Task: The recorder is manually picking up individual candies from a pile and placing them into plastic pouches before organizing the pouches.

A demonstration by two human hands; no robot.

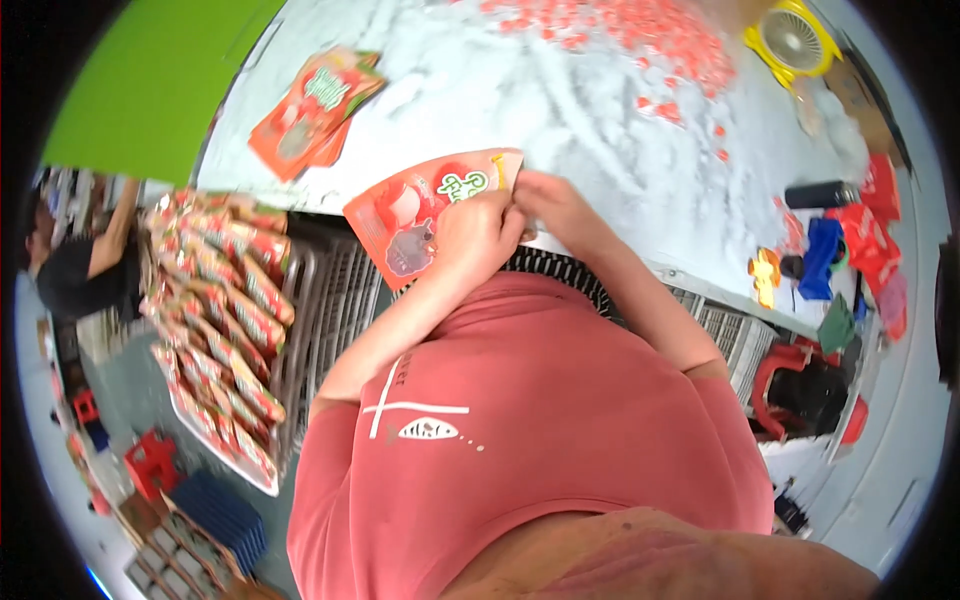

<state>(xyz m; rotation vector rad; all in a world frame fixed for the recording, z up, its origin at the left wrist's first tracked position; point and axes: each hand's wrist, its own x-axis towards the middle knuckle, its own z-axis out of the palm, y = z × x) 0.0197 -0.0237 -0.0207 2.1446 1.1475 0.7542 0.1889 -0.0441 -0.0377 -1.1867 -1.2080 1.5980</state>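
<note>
A red and orange stand-up pouch [395,215] with fruit pictures and a grey patch on its front lies tilted at the table's near edge. My left hand [478,237] is closed over its right part, the fingers curled at its top end. My right hand [568,213] meets the left there, its bent fingers pinching at the pouch's upper edge. The fingertips of both hands are partly hidden, so whether the pouch's mouth is parted does not show. Farther left on the table lies a small stack of similar pouches [310,115].
Many small pink-red wrapped pieces [640,45] are spread over the white table [480,90]. A yellow fan [792,42] stands at the far right, with red bags [868,240] nearer. At left, a tray holds rows of filled pouches [220,320]; another person [95,265] is beyond it.
</note>
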